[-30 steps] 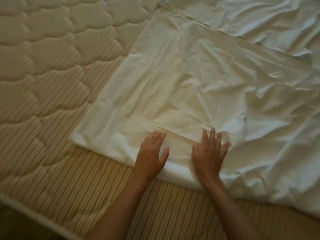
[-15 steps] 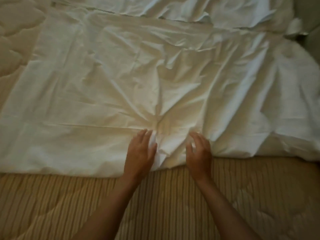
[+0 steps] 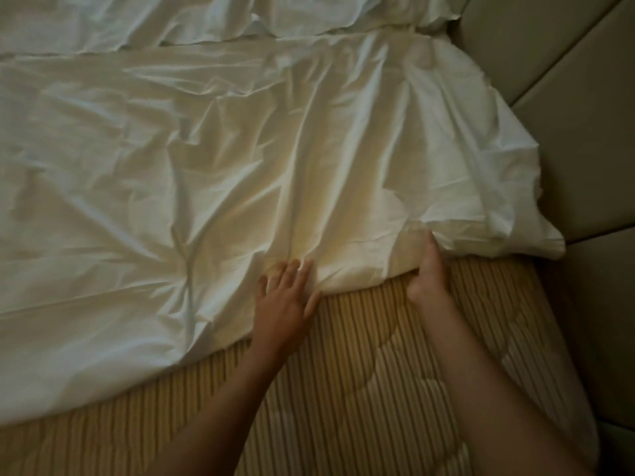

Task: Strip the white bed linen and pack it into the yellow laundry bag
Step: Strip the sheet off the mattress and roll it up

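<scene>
Shifted rightward along the near hem since half a second ago: both hands then close together at mid-sheet, now spread apart, with the padded headboard newly in view at the right. Nearest, bare quilted mattress, striped and tan, exposed along its near edge. On it, left hand laid flat on the hem of the white sheet, fingers straight and slightly spread, gripping nothing. Right hand at the bunched sheet corner near the mattress's right edge, fingers tucked under the fold and out of sight; pinch likely but cannot tell for certain. Farther back, sheet rumpled across the mattress; second linen layer along the far edge. Yellow laundry bag not in view. Risk: one-sided pull, left hand only pressing, so cloth could drag, slip from the right hand, or snag against the headboard.
</scene>
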